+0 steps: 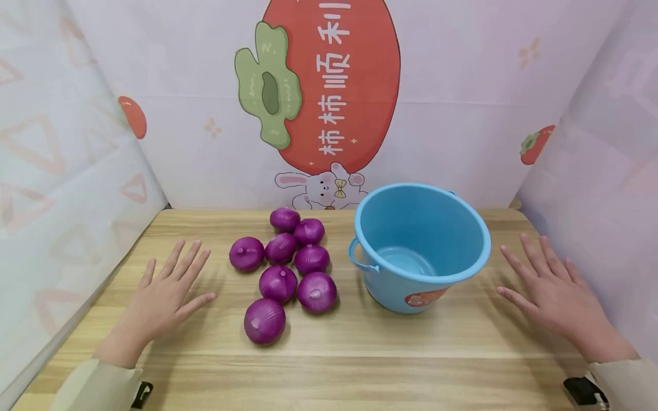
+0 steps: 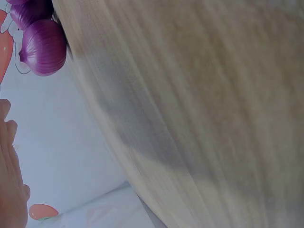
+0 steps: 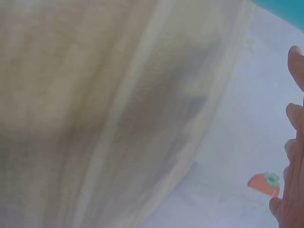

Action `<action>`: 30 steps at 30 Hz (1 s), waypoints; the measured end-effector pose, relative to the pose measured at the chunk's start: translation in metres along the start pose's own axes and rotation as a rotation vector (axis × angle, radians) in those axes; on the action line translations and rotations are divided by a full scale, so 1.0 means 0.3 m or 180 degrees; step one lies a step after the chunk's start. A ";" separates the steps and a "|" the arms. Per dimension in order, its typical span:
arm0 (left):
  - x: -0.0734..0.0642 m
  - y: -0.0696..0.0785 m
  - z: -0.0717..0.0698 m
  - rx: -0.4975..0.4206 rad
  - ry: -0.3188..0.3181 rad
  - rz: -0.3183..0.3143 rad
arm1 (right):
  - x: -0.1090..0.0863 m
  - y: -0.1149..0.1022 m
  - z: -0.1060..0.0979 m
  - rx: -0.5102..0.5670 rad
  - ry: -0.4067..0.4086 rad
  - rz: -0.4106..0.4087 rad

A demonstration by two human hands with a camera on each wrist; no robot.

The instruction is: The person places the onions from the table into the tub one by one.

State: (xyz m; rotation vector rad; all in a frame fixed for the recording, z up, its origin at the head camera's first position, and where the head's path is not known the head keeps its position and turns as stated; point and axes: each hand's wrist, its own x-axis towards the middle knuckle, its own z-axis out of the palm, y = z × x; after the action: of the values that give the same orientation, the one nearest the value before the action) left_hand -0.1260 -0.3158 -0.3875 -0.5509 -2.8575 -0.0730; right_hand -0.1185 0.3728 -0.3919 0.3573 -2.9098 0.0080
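Note:
Several purple onions (image 1: 278,283) lie in a loose cluster left of the middle of the wooden table. To their right stands a light blue bucket (image 1: 406,296), upright, its inside bare and its handle hanging at the left. My left hand (image 1: 161,299) is left of the onions, palm down with fingers spread, touching none of them. On the bucket's right side, my right hand (image 1: 557,297) also has its fingers spread and holds nothing. The left wrist view shows some onions (image 2: 43,47) beyond the left hand (image 2: 10,175). A strip of the bucket (image 3: 285,10) shows in the right wrist view, with the right hand (image 3: 295,156) at the edge.
Behind the table (image 1: 329,377) hangs a white cloth backdrop (image 1: 452,142) printed with a large red persimmon and a rabbit. Similar cloth walls close in the left (image 1: 61,188) and right (image 1: 606,188) sides.

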 end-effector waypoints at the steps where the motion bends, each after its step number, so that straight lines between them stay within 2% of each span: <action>1: 0.001 -0.002 -0.002 -0.0001 0.0010 0.0021 | 0.002 0.002 -0.003 0.0016 0.0001 0.0019; 10: 0.005 0.000 -0.005 0.0039 0.0128 0.0130 | 0.031 0.034 -0.045 0.0153 -0.0043 0.0247; 20: 0.026 0.015 -0.011 0.0019 0.0215 0.0262 | 0.067 0.031 -0.077 0.0343 0.0004 0.0440; 30: 0.056 0.055 -0.020 -0.0020 0.0251 0.0394 | 0.105 0.014 -0.110 0.0429 0.0035 0.0555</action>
State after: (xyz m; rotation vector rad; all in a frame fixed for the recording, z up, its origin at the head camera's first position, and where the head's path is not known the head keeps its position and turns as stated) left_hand -0.1338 -0.2949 -0.3776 -0.7083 -2.7410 -0.0810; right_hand -0.1426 0.3702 -0.3530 0.1230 -2.9270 0.2329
